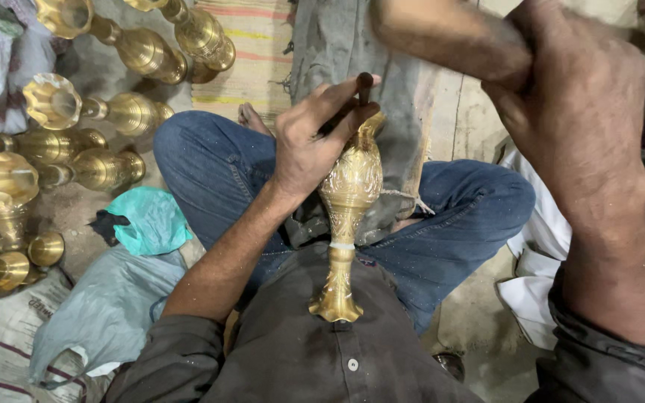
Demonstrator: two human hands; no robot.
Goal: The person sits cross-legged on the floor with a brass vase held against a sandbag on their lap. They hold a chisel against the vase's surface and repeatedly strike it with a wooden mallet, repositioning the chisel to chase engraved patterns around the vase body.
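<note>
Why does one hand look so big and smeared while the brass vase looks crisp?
In the head view the right hand is raised close to the lens, so it looms large and motion-blurred; the left hand and brass vase are sharp, with soft glints on the spare vases.

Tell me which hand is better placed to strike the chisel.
Right. The right hand is raised above the work, gripping a blurred handle. The left hand is occupied, its fingers pinching the chisel against the brass vase on the lap.
</note>
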